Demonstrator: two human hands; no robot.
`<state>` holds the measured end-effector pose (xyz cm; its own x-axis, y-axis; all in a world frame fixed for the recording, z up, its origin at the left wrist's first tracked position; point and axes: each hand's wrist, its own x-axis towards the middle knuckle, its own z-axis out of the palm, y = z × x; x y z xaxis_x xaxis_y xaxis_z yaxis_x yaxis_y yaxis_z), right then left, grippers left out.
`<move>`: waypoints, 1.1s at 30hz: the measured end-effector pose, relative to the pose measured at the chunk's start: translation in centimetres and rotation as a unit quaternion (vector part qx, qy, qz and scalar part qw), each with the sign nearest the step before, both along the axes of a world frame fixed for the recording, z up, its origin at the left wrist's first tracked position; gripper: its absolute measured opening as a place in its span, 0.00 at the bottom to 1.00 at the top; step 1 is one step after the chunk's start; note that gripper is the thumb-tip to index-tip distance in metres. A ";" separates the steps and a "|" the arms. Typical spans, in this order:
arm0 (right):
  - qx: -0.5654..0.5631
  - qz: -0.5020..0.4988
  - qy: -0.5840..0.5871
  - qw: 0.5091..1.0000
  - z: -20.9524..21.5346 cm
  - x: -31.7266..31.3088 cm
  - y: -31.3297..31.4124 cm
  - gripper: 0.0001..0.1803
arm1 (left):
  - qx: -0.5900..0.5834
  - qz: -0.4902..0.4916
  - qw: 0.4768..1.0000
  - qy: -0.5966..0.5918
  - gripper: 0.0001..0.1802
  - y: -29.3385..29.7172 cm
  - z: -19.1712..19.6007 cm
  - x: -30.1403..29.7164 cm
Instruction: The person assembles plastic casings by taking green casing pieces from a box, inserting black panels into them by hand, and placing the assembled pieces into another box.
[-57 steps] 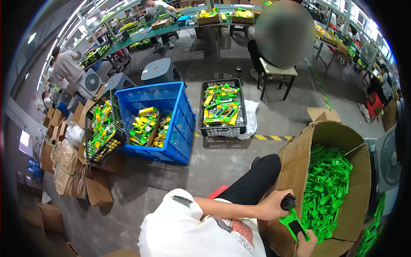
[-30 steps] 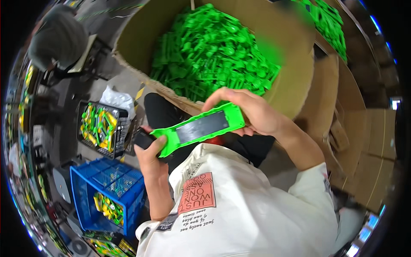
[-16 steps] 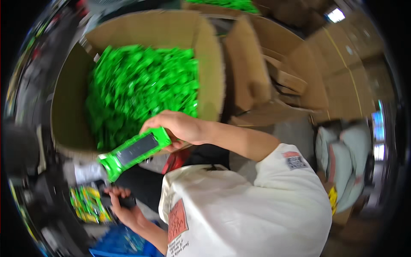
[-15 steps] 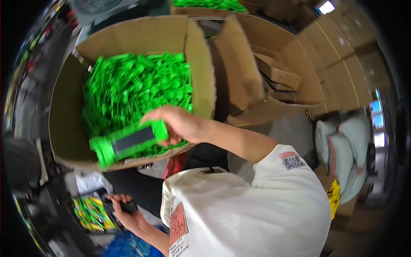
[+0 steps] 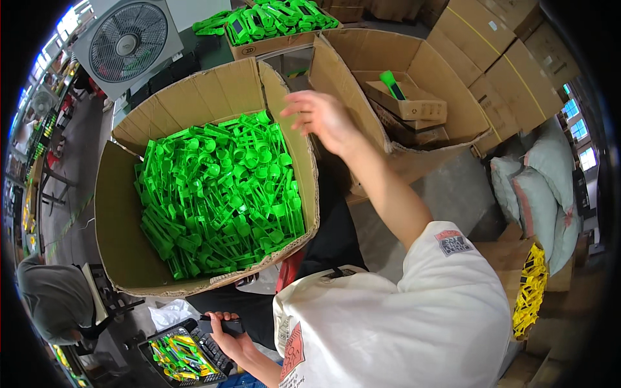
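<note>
My right hand (image 5: pixel 320 119) is empty, its fingers spread, above the gap between two large cartons. In the left carton (image 5: pixel 194 84) lies a heap of green plastic parts (image 5: pixel 213 187) with round cup-like ends and long bodies. A green part with a dark panel (image 5: pixel 392 85) shows within the right carton (image 5: pixel 446 71), over a smaller box; whether it rests there or is in the air I cannot tell. Low by my body, my left hand (image 5: pixel 228 336) is closed on a flat black piece (image 5: pixel 226 324), whose kind I cannot make out.
A black crate (image 5: pixel 220 368) with green and yellow pieces stands near my left hand. Behind are a box fan (image 5: pixel 128 42) and a carton (image 5: pixel 278 44) of green parts. Sacks (image 5: pixel 533 200) and yellow pieces (image 5: pixel 530 291) lie right. Another person (image 5: pixel 52 297) is at the left.
My right hand has let go of the green part and moved up and right. That part now shows in the right carton. My left hand still grips the black piece.
</note>
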<state>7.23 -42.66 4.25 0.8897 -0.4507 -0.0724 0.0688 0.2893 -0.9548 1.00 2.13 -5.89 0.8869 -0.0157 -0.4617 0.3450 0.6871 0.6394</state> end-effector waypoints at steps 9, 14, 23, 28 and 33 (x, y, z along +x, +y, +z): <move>-0.093 0.164 -0.003 0.982 1.5 5.2 7.2 0.15 | 0.000 -0.012 1.000 0.014 0.08 0.1 -0.3 -0.8; -0.094 0.152 0.011 0.984 0.8 4.5 5.7 0.15 | 0.003 -0.007 1.000 0.015 0.08 0.1 -0.2 -0.6; -0.243 0.072 0.042 0.966 0.3 4.0 4.1 0.11 | 0.019 -0.047 0.998 0.023 0.09 -1.2 -0.6 -0.7; -0.647 -0.285 0.184 0.683 1.5 0.9 -11.2 0.09 | 0.023 -0.046 0.998 0.027 0.08 -1.3 -1.0 -1.3; -0.605 -0.060 0.569 0.554 -7.1 -10.0 -27.9 0.21 | 0.037 -0.034 0.998 0.034 0.10 -1.9 -0.8 -1.2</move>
<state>-2.74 -70.55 -2.86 0.5375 -0.8323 -0.1359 -0.8267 -0.5518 0.1101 -0.21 0.27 -6.65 0.8510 -0.0384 -0.5238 0.4346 0.6115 0.6612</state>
